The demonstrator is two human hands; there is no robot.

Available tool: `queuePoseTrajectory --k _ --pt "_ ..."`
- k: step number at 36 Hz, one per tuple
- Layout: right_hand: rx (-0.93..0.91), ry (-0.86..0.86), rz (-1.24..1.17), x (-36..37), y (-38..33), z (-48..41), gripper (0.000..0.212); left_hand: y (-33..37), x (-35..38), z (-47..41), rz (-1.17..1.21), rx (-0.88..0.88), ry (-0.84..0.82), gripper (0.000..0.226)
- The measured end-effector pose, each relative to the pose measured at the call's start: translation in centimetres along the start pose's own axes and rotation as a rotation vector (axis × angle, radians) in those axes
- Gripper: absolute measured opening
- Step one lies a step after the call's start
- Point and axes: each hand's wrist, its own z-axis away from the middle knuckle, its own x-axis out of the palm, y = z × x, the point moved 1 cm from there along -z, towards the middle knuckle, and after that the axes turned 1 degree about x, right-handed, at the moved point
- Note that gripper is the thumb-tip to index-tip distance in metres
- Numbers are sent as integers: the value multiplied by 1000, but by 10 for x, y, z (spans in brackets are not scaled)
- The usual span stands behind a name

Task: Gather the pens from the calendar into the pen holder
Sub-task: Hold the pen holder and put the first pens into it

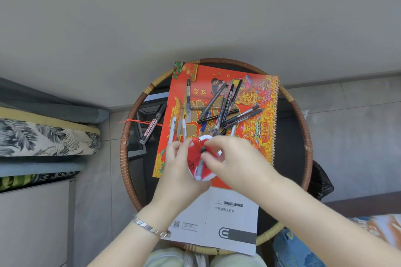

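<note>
A red calendar (219,84) lies on a round table, with several dark pens (223,110) in a loose pile on it. One black pen (188,97) and two white pens (173,128) lie apart at its left side. Over the calendar's near edge, my left hand (180,171) grips a red and white pen holder (193,156) from the left. A red marker (196,142) sticks out of the holder. My right hand (234,158) pinches a grey pen (199,168) whose body sits inside the holder.
A whiteboard marker (152,124) lies on the glass, left of the calendar. A white booklet (230,212) covers the table's near part. The table has a raised rattan rim (124,136). A patterned cushion (43,136) is at the left, a black bag (321,180) at the right.
</note>
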Motion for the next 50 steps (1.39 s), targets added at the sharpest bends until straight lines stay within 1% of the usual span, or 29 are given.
queuePoseTrajectory --k 3,5,8,10,13,17,20,22,24,27,29,30,32,33,35,37,38,41,43,44,47,50 --pt "133 214 -226 -4 23 -9 21 -2 -9 0 22 -27 12 86" --pt "251 264 -231 5 48 -22 24 -3 -15 0 29 -37 17 83" --pt "486 152 -198 35 87 -49 35 -4 -22 1 35 -51 25 82" --pt "580 75 -217 58 103 -65 45 -7 -24 1 40 -58 22 84" --pt "643 90 -251 86 112 -85 51 -11 -25 0 42 -62 7 87" --pt "662 107 -184 98 108 -95 41 -15 -27 1 29 -64 -6 87" --pt "619 127 -210 99 111 -90 29 -18 -27 1 36 -78 -7 85" --pt "584 144 -271 97 116 -85 21 -18 -27 1 28 -84 -3 86" --pt "581 141 -360 90 121 -75 17 -17 -28 1 14 -92 5 87" --pt "560 157 -597 70 122 -51 15 -16 -30 1 15 -97 18 87" --pt "483 253 -728 50 112 -32 13 -14 -30 1 12 -99 14 86" --pt "420 341 -775 38 105 -23 11 -14 -30 1 5 -100 8 85" --pt "257 533 -892 14 85 -6 10 -12 -27 2 -18 -98 -11 87" --pt "174 615 -968 4 74 2 12 -11 -25 2 -32 -93 -23 89" --pt "24 732 -1060 -9 55 14 16 -5 -21 4 -52 -70 -51 91" --pt "-87 788 -1022 -7 42 19 18 2 -15 6 -46 -33 -82 90" --pt "-118 787 -997 -2 38 18 21 6 -11 8 -34 -5 -94 89" --pt "-100 694 -935 22 36 14 24 17 -2 10 -11 80 -121 87" --pt "-74 635 -871 35 40 16 20 22 2 12 -8 118 -118 86" --pt "-81 632 -828 37 42 18 16 25 4 12 -5 134 -112 86" --pt "-135 652 -716 38 48 26 15 31 6 14 -11 189 -99 83" --pt "-205 653 -715 38 53 35 38 34 7 15 -11 197 -99 84"
